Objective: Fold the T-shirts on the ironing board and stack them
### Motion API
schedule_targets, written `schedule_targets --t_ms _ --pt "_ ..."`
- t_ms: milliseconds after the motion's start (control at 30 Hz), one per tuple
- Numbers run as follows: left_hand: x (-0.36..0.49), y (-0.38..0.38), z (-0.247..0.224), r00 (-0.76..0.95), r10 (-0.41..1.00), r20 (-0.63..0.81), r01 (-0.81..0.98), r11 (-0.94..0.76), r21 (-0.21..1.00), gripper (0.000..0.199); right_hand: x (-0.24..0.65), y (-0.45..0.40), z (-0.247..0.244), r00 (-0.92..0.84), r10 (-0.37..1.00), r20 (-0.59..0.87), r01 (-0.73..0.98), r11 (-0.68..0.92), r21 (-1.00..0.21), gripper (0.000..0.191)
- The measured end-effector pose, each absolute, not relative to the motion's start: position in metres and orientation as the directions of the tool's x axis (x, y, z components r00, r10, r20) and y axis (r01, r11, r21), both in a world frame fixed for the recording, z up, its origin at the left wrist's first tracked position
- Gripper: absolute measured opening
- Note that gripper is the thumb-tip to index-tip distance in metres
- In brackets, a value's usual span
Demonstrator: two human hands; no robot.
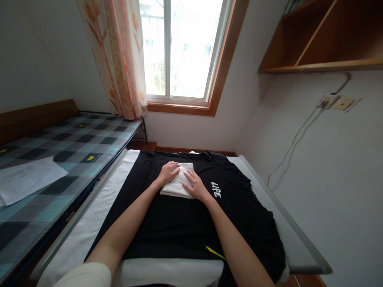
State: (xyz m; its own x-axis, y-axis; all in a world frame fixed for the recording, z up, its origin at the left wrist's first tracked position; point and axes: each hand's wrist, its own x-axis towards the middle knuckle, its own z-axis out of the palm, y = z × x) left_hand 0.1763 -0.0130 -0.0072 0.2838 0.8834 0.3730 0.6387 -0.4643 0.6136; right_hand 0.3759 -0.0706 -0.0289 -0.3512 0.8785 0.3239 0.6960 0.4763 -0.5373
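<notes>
A folded white cloth point(176, 188) lies on a black T-shirt point(167, 227) spread out flat. My left hand point(168, 174) rests on the cloth's left edge, fingers stretched across it. On its right side my right hand point(196, 185) lies with fingers extended over the cloth. Both hands press or rest on top; neither is wrapped round anything. White lettering point(216, 189) shows on the shirt to the right of my right hand. Near the shirt's front edge, a thin yellow strip point(214, 252) lies beside my right forearm.
Under the shirt is a table with a white cover point(101, 203) and a grey rim. A bed with a checked mattress point(104, 135) stands at left, with a paper sheet point(30, 177) on it. A cord point(295, 139) hangs from a wall socket at right, below a wooden shelf point(323, 65).
</notes>
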Motion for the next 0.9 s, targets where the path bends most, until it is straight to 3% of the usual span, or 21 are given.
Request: schedule_targets --t_ms 300,900 --pt "0.176 -0.0084 -0.0149 0.28 0.854 0.438 0.636 -0.507 0.582 0.022 0.3754 -0.0696 -0.0299 -0.354 0.873 0.335 0.703 0.485 -0.521 0.059" --pt "0.1763 -0.0109 -0.0105 0.283 0.858 0.429 0.641 -0.502 0.581 0.023 0.3754 -0.0694 -0.0315 -0.343 0.872 0.349 0.691 0.486 -0.535 0.057"
